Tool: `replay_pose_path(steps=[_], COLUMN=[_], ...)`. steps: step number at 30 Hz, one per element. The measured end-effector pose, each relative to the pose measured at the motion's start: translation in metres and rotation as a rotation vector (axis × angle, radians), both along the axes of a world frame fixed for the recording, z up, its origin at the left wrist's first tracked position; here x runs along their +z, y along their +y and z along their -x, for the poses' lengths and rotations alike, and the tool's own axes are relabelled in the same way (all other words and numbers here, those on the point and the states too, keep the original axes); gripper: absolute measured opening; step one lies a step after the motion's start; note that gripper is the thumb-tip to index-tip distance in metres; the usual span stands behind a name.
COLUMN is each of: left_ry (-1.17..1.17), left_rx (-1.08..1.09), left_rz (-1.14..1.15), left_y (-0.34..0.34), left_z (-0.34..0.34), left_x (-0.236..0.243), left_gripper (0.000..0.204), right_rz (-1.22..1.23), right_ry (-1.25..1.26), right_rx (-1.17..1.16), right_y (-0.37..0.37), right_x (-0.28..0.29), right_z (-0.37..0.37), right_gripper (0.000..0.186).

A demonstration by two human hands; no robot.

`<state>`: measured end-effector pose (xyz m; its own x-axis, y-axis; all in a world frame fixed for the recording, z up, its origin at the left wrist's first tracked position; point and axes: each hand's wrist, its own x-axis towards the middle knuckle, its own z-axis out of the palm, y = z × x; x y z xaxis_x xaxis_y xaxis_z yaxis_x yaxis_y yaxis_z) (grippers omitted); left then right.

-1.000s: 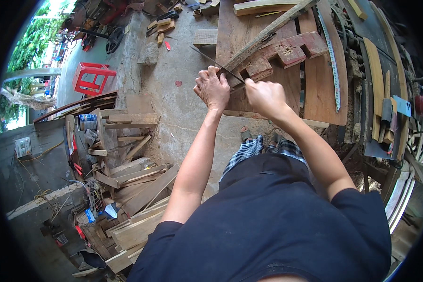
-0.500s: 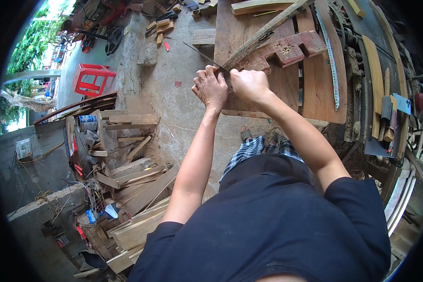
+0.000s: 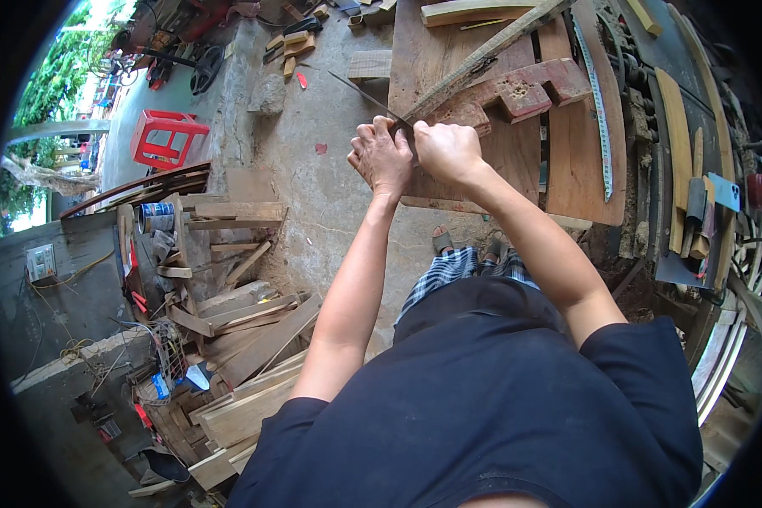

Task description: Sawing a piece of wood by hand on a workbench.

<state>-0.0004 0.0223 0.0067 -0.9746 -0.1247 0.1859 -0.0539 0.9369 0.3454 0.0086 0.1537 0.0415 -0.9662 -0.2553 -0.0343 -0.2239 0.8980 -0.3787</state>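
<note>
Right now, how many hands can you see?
2: the left hand, near the wood strip, and the right hand beside it, closed around a thin dark tool. Others could be hidden.

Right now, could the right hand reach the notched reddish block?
Probably yes: the right hand is beside the notched reddish block, nothing visibly between, though it grips a thin dark tool.

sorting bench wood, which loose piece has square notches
The thick reddish block just beyond the right hand; the long strip and pale board show no such cuts.
</note>
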Motion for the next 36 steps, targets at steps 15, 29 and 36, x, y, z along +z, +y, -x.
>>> replay_pose_path(steps=[15,29,36], left_ry=[-0.001,0.01,-0.005], left_rx=[0.015,0.02,-0.003], left_rz=[0.011,0.022,-0.004], left_y=[-0.004,-0.007,0.002], left_z=[-0.002,-0.002,0.002], left_x=[-0.001,-0.003,0.003], left_gripper=[0.025,0.025,0.025], right_rz=[0.016,-0.094,0.017], right_ry=[0.032,-0.102,0.005], right_rx=[0.01,-0.016,0.007], right_y=[0.009,0.019,-0.005], right_x=[0.004,0.019,-0.001], right_z=[-0.022,-0.039,0.01], right_gripper=[0.014,0.013,0.016])
